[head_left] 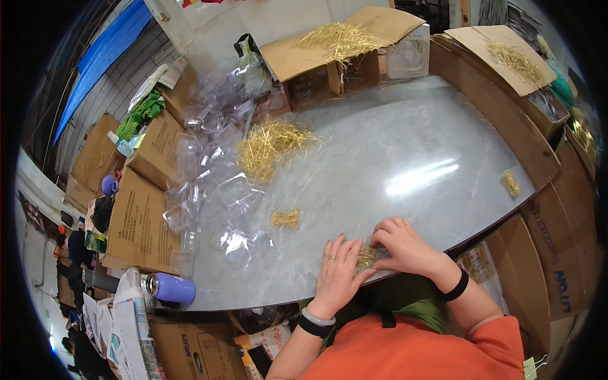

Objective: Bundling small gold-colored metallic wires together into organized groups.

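A small bundle of gold metallic strands [367, 255] lies on the grey tabletop [354, 171] at its near edge, between my two hands and partly covered by them. My left hand [339, 272] rests along its left side, fingers stretched out and the thumb reaching across its near side. From the right, my right hand [405, 248] curls its fingers and thumb on the bundle's right end. Further left sits another gold bundle [285, 219], squarish and untouched. A third gold bundle [510, 183] lies at the table's right edge.
A loose heap of gold strands [269, 145] lies beyond my hands, beside a spread of clear plastic boxes [215, 164]. Cardboard boxes [142, 218] line the left side. A purple flask [174, 288] lies at the near left corner. A white fan [407, 54] stands at the back.
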`<act>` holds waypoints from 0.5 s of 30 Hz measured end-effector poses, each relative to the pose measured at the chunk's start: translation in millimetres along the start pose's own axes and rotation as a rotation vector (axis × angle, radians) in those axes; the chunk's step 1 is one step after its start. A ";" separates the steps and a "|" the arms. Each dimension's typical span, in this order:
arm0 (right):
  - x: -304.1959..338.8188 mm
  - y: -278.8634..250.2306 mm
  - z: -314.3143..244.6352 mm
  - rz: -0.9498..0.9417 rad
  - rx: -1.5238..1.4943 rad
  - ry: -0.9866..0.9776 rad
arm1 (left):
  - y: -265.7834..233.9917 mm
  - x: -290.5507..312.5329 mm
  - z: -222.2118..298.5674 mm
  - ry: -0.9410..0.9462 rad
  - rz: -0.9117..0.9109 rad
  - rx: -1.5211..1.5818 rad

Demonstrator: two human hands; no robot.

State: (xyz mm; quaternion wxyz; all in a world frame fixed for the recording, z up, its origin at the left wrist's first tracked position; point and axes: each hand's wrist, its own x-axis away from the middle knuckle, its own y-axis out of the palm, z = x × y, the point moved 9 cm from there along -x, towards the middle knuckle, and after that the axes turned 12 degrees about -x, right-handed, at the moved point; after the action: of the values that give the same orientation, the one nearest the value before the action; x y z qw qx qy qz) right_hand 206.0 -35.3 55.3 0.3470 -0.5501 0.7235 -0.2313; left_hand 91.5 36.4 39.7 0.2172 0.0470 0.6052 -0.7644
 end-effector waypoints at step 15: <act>13.0 -0.5 -10.6 0.177 -0.308 0.022 | 1.7 6.3 -3.5 -0.017 0.041 0.013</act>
State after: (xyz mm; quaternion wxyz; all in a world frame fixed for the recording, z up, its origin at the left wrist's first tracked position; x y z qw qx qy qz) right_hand 196.3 -48.4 59.3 0.2695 -0.5283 0.7998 -0.0923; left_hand 85.8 37.7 35.1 0.2378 0.0542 0.5973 -0.7640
